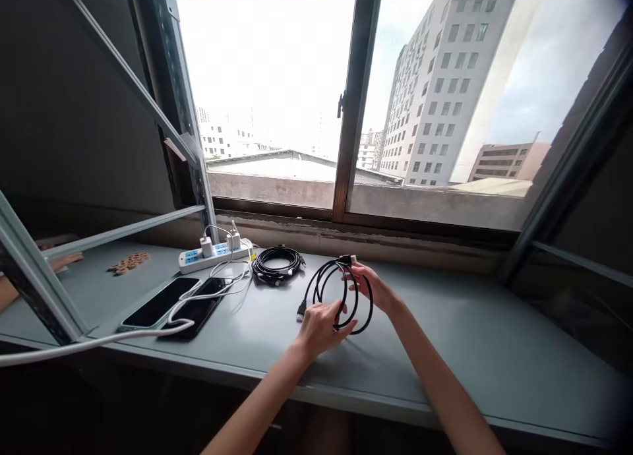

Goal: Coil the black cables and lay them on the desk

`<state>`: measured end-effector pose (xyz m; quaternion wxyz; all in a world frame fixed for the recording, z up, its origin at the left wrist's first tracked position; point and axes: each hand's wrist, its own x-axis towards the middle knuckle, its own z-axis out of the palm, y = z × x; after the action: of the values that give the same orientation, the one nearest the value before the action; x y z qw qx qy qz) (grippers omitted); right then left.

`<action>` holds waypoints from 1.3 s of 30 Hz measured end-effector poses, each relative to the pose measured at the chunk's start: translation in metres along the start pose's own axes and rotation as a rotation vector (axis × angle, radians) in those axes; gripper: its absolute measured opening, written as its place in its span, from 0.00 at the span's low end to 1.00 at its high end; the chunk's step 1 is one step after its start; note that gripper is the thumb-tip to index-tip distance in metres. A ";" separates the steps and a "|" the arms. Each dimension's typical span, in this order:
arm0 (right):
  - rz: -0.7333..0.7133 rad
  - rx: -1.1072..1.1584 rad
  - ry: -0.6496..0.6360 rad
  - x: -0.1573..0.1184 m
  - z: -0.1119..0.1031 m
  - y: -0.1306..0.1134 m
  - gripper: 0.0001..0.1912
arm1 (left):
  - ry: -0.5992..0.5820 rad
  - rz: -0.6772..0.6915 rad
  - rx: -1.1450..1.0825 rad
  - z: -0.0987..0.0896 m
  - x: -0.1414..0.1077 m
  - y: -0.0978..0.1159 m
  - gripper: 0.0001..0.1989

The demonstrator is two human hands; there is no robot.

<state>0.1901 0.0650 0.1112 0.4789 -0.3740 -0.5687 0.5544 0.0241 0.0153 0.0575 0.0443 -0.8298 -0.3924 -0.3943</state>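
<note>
A black HDMI cable [370, 297], bent into loose loops, is held up just over the grey shelf [445, 336]. My left hand [320, 326] grips the lower front of the loops between thumb and fingers. At the upper right, my right hand [368, 285] closes around the cable just by one plug [347, 260]. The other plug [301, 310] hangs at the left side of the loops, near the shelf surface. Part of the right fingers is hidden behind the cable.
Left of my hands lies a coiled black cable [278, 266]. Beyond it are a white power strip [215, 256] with chargers, two phones [161, 302] under white cords, and a patterned brown item [128, 263]. Metal posts [37, 270] stand at the left; a window runs along the back.
</note>
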 end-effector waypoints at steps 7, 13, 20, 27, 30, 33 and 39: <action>-0.103 -0.179 0.011 0.017 0.032 -0.025 0.32 | -0.110 -0.505 -0.783 -0.038 0.058 -0.007 0.20; -0.368 -0.474 0.124 0.028 0.054 -0.096 0.30 | -0.183 -0.517 -1.227 -0.089 0.131 -0.015 0.25; -0.494 -0.166 0.424 0.018 0.049 -0.142 0.31 | 0.285 -0.380 -1.009 -0.123 0.168 -0.013 0.19; -0.520 0.481 0.509 0.012 0.005 -0.149 0.21 | 0.881 -0.484 -0.777 -0.137 0.174 -0.039 0.28; -0.533 0.566 0.363 -0.004 -0.002 -0.155 0.18 | 0.876 -0.572 -0.615 -0.132 0.175 -0.061 0.29; -0.615 0.412 0.273 -0.016 0.004 -0.157 0.19 | 0.646 -0.653 -0.551 -0.129 0.176 -0.076 0.28; -0.684 -0.118 0.192 0.001 0.035 -0.146 0.26 | -0.124 -0.556 -0.995 -0.135 0.171 -0.048 0.16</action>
<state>0.1715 0.0410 0.2585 0.6654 -0.2393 -0.6446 0.2905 -0.0275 0.1022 0.2571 -0.4802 -0.6379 -0.3648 -0.4790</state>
